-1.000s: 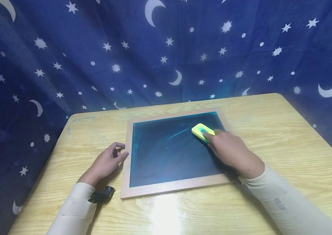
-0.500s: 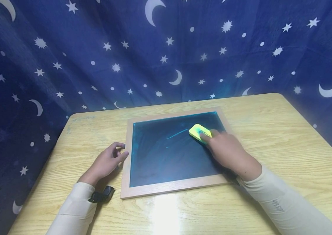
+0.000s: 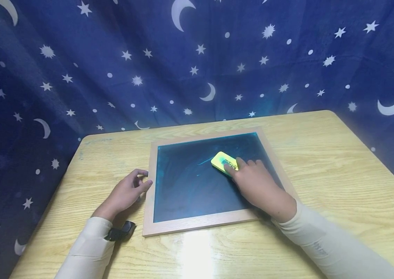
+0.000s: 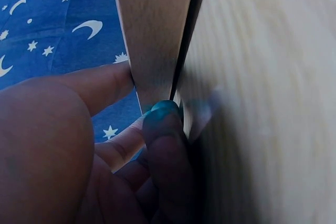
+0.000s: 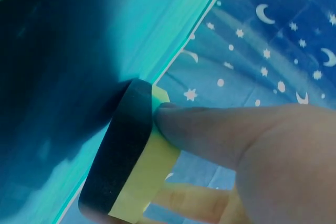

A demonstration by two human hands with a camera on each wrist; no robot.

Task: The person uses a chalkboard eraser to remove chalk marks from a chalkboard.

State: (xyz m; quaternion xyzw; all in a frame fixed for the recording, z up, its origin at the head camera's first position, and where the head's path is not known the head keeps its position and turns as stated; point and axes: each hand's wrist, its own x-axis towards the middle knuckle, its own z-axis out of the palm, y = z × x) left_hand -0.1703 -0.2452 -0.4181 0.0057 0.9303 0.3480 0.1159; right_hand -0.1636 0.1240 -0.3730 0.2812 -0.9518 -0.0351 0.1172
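A framed blackboard [image 3: 190, 193] lies flat on the table, smeared with faint blue chalk. A short blue chalk line [image 3: 204, 161] and a tiny mark remain visible on it. My right hand [image 3: 261, 186] grips a yellow board eraser [image 3: 221, 159], thumb along one side; its dark felt [image 5: 118, 148] faces the board in the right wrist view. At the left edge, my left hand [image 3: 127, 193] holds the wooden frame [image 4: 155, 30] between thumb and curled fingers. One fingertip [image 4: 164, 109] is stained blue, close to the gap between frame and tabletop.
The wood-grain table [image 3: 329, 155] extends around the board, with blue chalk dust at its far left corner. A dark blue curtain [image 3: 169, 50] with moons and stars hangs behind and at both sides. A black strap [image 3: 122, 231] sits at the left wrist.
My right hand has slid the eraser left and slightly nearer across the board. The right end of the chalk line is now covered or wiped. The left hand stays in place.
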